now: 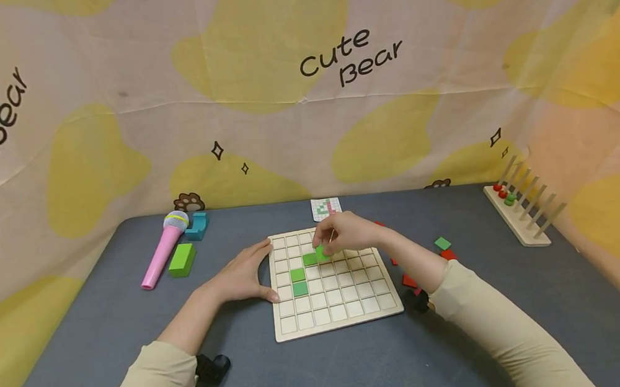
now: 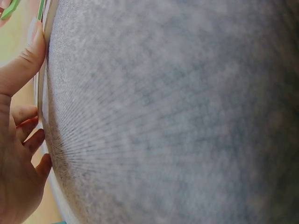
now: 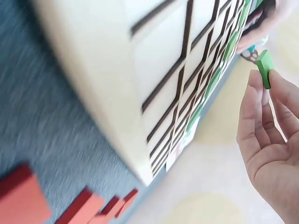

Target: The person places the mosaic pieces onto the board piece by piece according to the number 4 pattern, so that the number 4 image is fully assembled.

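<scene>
My right hand (image 1: 350,232) pinches a small green square tile (image 3: 265,67) between thumb and fingertips, over the upper middle of the wooden grid board (image 1: 338,312). In the right wrist view the held tile stands tilted above the board's surface. Several other green tiles (image 1: 300,288) lie in squares on the board's left half. Along the board's left edge rests my left hand (image 1: 242,273), thumb and fingers spread apart, fingertips touching the rim. Behind the board lies a small card (image 1: 320,211) printed with a green and red grid pattern.
Loose red tiles (image 1: 409,281) and a green tile (image 1: 442,243) lie right of the board, some hidden by the right arm. A pegged stand (image 1: 533,237) with beads is at far right. At left are a pink toy microphone (image 1: 158,255), green block (image 1: 182,260) and blue block (image 1: 197,229).
</scene>
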Tool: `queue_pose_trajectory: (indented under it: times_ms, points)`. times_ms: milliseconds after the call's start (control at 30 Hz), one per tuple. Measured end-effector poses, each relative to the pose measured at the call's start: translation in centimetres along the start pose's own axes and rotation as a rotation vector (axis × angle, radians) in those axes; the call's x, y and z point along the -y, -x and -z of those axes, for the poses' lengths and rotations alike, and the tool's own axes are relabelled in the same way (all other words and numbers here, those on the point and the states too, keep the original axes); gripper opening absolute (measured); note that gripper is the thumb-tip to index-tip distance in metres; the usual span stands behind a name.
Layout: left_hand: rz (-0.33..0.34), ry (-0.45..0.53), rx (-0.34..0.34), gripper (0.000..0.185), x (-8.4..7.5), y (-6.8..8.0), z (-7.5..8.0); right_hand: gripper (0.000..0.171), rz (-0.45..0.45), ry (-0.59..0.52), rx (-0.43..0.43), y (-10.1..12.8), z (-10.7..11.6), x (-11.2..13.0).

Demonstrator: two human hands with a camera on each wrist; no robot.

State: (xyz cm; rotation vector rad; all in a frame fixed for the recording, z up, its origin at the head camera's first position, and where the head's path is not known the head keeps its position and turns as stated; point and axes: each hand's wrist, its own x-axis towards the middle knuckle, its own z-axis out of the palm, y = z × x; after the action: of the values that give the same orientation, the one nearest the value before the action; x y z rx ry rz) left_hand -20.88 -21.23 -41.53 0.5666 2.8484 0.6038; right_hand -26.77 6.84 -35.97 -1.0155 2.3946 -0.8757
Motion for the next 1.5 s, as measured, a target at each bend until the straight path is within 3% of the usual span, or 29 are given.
queue_pose_trajectory:
  times_ms: [167,500,1500]
  points:
    - [-0.001,0.009,0.001,0.120,-0.1,0.0,0.0,0.017,0.013,-0.036,0.059,-0.5,-1.0,0.7]
    - [0.006,0.015,0.000,0.119,-0.2,0.0,-0.1,0.013,0.013,0.002,0.158,-1.1,-2.2,1.4]
    - [0.004,0.018,-0.005,0.118,-0.1,-0.1,0.0,0.012,0.027,0.111,0.147,-1.1,-3.5,1.1]
